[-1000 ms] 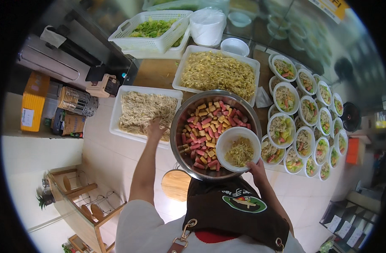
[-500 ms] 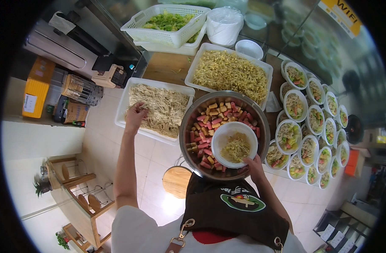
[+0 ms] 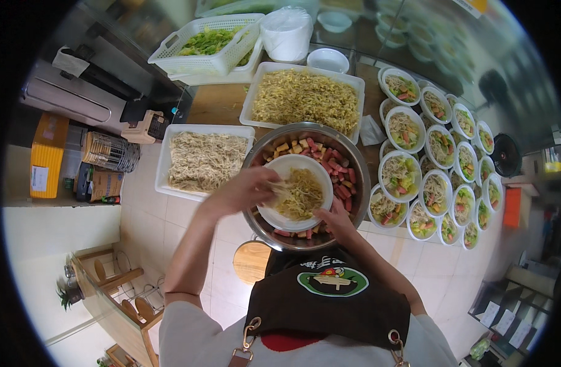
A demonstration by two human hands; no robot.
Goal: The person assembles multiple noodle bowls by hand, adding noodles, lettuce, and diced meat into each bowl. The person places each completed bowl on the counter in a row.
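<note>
White bowl (image 3: 326, 183) first: it was over the steel basin (image 3: 358, 160), just left of its middle, with yellow sprouts (image 3: 303, 192) inside; whether it touched the pink and tan pieces (image 3: 336, 166) in the basin, I couldn't tell. From where I stood it looked light and thin-walled — likely to flex if squeezed, perhaps slippery where damp. The right hand (image 3: 335, 220) gripped its near right edge, thumb at the rim, which seemed the sound place to hold it. The left hand (image 3: 250, 188) was above the bowl's left side, near the basin's left edge — too blurred to tell whether its fingers had closed on anything. Left of the basin, pale strands (image 3: 205, 161) filled a tray (image 3: 163, 168); they looked soft, best taken in a loose pinch.
</note>
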